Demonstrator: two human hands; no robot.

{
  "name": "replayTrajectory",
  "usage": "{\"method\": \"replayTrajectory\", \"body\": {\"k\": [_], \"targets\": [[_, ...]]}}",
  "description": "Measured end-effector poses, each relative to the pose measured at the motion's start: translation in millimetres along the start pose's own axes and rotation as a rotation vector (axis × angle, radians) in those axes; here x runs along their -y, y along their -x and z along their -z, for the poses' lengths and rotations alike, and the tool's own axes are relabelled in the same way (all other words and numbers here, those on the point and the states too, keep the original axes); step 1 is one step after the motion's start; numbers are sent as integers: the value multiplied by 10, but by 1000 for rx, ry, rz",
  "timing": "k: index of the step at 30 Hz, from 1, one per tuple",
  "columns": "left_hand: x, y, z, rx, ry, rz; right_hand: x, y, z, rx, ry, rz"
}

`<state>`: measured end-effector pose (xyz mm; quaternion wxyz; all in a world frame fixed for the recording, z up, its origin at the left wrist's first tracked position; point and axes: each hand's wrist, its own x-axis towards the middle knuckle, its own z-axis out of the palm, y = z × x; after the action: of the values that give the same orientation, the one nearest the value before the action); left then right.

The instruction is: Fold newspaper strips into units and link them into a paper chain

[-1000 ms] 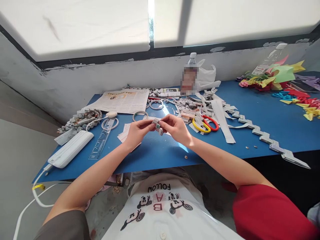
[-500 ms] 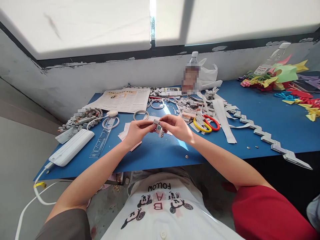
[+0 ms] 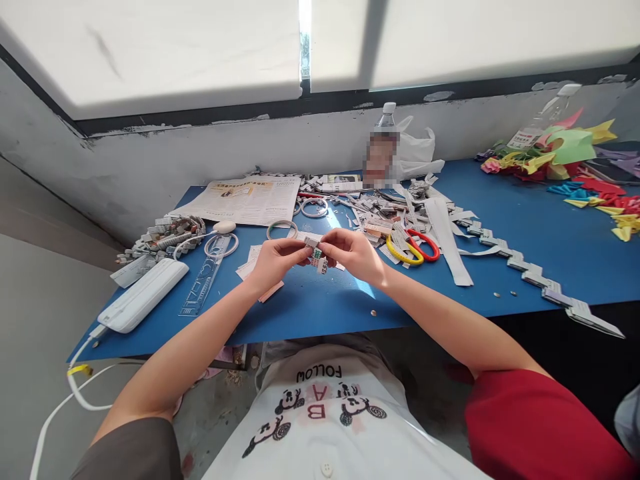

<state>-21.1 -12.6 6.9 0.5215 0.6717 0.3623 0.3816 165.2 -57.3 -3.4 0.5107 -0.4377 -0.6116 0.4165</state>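
I see a smooth, matt blue counter, folded printed paper piece, glossy plastic scissor handles and a clear plastic ruler.

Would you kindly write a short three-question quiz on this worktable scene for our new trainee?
1. What do the left hand and right hand hold between them?
A) a bottle
B) a small folded paper piece
C) a cable

2. True or false: the newspaper sheet lies farther from the person than the transparent ruler.

3. Fill in the colour: beside the yellow handle loop is a second handle loop, coloured ____.

Key: 1. B; 2. True; 3. red
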Motion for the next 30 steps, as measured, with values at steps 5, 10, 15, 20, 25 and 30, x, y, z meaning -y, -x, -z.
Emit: {"method": "replayTrajectory", "body": {"k": [5, 10, 15, 20, 25, 30], "targets": [[6, -30, 50, 35, 112, 43, 40, -2, 54, 37, -101, 89], [47, -53, 70, 154, 215, 50, 65, -20, 81, 100, -244, 75], [74, -53, 39, 135, 225, 48, 65, -56, 62, 53, -253, 29], [78, -46, 30, 165, 183, 38, 68, -66, 58, 41, -206, -5], [122, -54, 37, 188, 183, 24, 75, -67, 51, 61, -182, -20], [162, -71, 36, 221, 186, 34, 66, -59, 35, 36, -127, -33]]}}
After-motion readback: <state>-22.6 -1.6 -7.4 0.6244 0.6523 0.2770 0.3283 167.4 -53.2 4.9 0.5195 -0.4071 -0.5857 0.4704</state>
